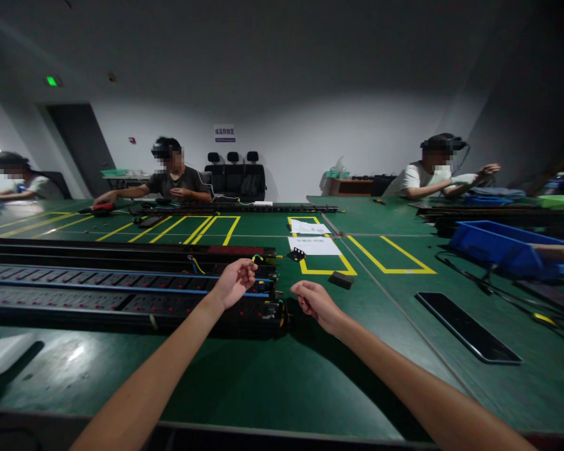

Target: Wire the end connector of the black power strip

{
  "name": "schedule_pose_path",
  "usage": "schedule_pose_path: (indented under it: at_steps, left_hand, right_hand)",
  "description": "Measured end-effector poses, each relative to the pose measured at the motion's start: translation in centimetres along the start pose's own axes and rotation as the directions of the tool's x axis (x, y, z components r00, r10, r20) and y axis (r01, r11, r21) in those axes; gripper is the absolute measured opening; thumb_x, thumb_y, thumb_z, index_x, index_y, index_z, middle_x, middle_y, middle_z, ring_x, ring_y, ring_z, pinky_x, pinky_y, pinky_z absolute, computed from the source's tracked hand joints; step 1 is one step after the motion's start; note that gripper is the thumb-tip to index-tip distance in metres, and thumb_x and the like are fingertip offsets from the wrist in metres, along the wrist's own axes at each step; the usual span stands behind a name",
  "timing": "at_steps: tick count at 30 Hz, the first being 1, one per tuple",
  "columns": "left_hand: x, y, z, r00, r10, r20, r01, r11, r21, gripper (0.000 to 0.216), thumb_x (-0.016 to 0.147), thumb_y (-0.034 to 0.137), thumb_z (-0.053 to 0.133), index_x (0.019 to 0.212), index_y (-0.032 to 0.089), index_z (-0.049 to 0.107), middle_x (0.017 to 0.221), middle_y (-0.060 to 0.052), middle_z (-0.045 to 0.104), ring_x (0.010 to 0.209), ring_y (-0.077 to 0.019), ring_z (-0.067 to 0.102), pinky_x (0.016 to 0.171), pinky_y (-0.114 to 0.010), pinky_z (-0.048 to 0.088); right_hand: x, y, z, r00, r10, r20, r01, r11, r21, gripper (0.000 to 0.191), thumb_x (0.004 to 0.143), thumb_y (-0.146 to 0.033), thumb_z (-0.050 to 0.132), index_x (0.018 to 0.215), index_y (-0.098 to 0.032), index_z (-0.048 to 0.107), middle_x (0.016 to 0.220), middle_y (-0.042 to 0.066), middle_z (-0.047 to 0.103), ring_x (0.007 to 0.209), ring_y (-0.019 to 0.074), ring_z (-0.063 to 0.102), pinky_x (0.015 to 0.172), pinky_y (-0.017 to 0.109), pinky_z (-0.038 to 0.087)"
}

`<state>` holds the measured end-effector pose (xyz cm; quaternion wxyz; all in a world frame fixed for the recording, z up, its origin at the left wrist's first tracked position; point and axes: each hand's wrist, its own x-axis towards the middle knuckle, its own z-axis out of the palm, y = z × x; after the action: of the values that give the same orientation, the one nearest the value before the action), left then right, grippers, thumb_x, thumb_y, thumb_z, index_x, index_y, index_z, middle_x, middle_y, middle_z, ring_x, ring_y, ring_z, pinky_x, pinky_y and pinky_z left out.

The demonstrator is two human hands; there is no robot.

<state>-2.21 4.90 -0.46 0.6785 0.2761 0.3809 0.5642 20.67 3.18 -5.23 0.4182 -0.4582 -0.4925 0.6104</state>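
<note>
My left hand [235,282] is raised over the right end of a stack of long black power strips [122,285], its fingers pinched on a thin yellow-green wire [256,257] that loops up from the strips. My right hand [313,300] hovers just right of the strips' end, fingers curled together in a pinch; what they hold is too small to make out. A small black connector part [296,254] lies beyond both hands on the green table [272,376].
White paper sheets [313,244] lie inside yellow floor-tape boxes. A small black block [342,279] and a flat black panel [467,326] lie to the right. A blue bin [502,247] stands far right. Three other people sit at the far tables.
</note>
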Motion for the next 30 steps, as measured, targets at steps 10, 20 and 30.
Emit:
schedule_pose_path:
  at_steps: [10, 20, 30]
  left_hand:
    - [0.08, -0.06, -0.07, 1.0, 0.002, 0.003, -0.002, 1.0, -0.001, 0.004, 0.081, 0.011, 0.061, 0.076, 0.011, 0.062, 0.071, -0.003, 0.063, 0.05, -0.0049, 0.053, 0.049, -0.016, 0.047]
    - [-0.03, 0.01, 0.07, 1.0, -0.001, -0.005, 0.001, 1.0, 0.003, 0.005, 0.081, 0.011, 0.06, 0.076, 0.01, 0.061, 0.071, -0.002, 0.063, 0.05, -0.0048, 0.053, 0.05, -0.016, 0.047]
    - [0.03, -0.05, 0.0, 1.0, 0.005, 0.005, -0.005, 1.0, -0.001, 0.006, 0.081, 0.011, 0.061, 0.075, 0.011, 0.061, 0.07, -0.003, 0.063, 0.05, -0.005, 0.052, 0.049, -0.016, 0.047]
  right_hand:
    - [0.3, 0.43, -0.04, 0.999, -0.037, 0.01, 0.037, 0.999, -0.005, 0.019, 0.071, -0.035, 0.067, 0.073, -0.019, 0.056, 0.052, -0.008, 0.044, 0.041, 0.0054, 0.035, 0.04, 0.021, 0.019]
    - [0.23, 0.34, -0.06, 0.999, -0.035, 0.02, 0.035, 0.999, -0.009, 0.019, 0.072, -0.035, 0.068, 0.074, -0.019, 0.057, 0.052, -0.008, 0.045, 0.041, 0.0052, 0.036, 0.041, 0.021, 0.019]
    - [0.07, 0.23, 0.04, 0.999, -0.032, 0.027, 0.033, 0.999, -0.028, 0.018, 0.073, -0.034, 0.067, 0.074, -0.019, 0.057, 0.052, -0.008, 0.046, 0.041, 0.005, 0.037, 0.04, 0.02, 0.021]
